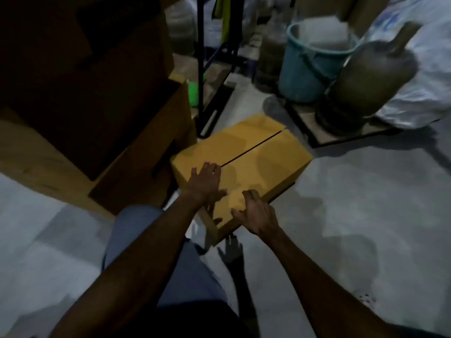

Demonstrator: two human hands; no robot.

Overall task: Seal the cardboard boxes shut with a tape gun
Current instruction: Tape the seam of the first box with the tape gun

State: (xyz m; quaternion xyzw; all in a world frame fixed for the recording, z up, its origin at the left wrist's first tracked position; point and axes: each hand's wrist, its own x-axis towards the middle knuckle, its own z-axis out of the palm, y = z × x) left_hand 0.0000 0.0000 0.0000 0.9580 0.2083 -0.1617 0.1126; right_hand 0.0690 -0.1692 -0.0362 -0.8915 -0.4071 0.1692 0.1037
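While both hands pressed on the cardboard box [244, 154], no tape gun was in view. Left hand [206, 182] lay flat, fingers straight, on the lid at the near end of the open seam [253, 148], probably to hold the flaps level. Right hand [253, 212] curled its fingers over the box's near right edge, likely steadying it. Both arms reached forward. Box sat on the floor [366, 215], beside a bigger carton [97, 142], bucket [314, 62] beyond.
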